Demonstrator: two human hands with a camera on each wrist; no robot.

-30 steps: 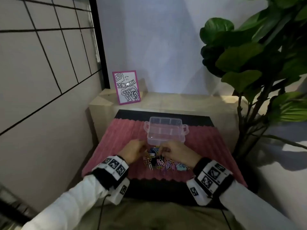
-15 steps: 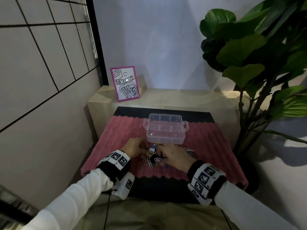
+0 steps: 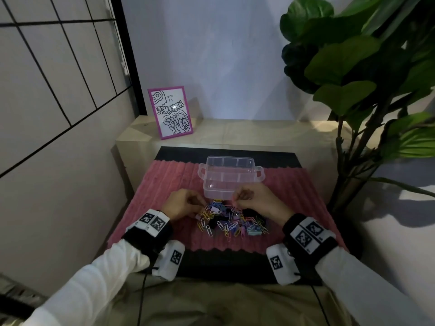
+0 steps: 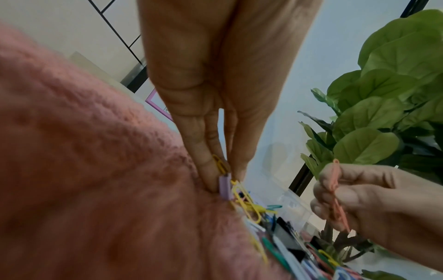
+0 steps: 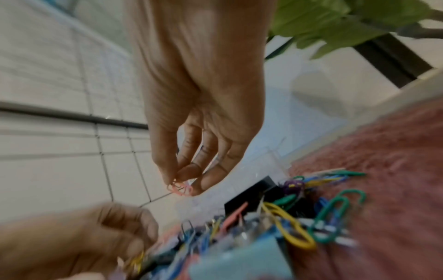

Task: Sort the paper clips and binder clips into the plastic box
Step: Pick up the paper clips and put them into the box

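A clear plastic box [image 3: 231, 170] with dividers stands open on the pink mat. Just in front of it lies a pile of coloured paper clips and binder clips [image 3: 231, 220]. At the pile's left edge, my left hand [image 3: 186, 204] pinches a yellow paper clip [image 4: 219, 163] between thumb and finger, and a lilac binder clip [image 4: 225, 186] sits at the fingertips. My right hand [image 3: 254, 198] hovers over the pile by the box's front wall, pinching a pink paper clip [image 5: 179, 187], which also shows in the left wrist view [image 4: 336, 189].
The pink ribbed mat [image 3: 164, 184] lies on a black mat [image 3: 223, 262] on a low wooden bench. A framed drawing [image 3: 170, 112] leans at the back left. A leafy plant [image 3: 353, 67] stands close on the right and a gridded wall [image 3: 58, 90] on the left.
My right hand has come up off the pile toward the box front with the pink paper clip. The left hand stays at the pile's left edge.
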